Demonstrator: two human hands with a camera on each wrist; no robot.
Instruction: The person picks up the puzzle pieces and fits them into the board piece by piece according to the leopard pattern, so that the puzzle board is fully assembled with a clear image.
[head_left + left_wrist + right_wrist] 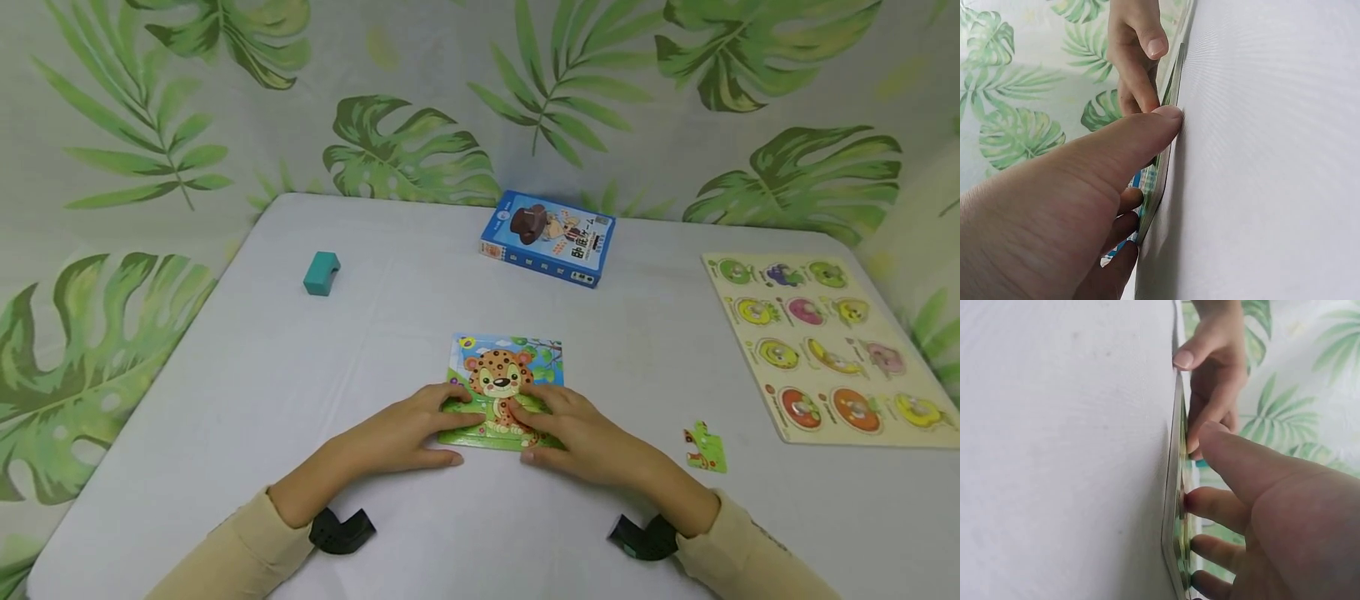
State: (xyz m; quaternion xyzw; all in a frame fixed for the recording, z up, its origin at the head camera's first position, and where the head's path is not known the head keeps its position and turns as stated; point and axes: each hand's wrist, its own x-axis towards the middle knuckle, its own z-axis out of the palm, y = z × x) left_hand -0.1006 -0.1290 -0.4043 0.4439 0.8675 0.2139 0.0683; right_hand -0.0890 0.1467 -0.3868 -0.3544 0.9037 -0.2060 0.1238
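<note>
A jigsaw puzzle [501, 379] of a cartoon leopard lies flat on the table in front of the person. On its left part rest the fingertips of the left hand [408, 429], with the thumb at the near edge. The right hand [588, 433] touches the right part with its fingertips; in the right wrist view its thumb [1229, 447] stands off the board. Both hands have their fingers mostly straight and cover the puzzle's lower corners. To the right of the right hand lies a loose puzzle piece [705, 447], green with some orange spots.
A blue game box [549, 237] lies at the back of the table. At the far right is a wooden fruit board [828, 350] with knobbed pieces. A teal block [322, 273] stands at the back left. Black wrist mounts [342, 532] sit under the forearms.
</note>
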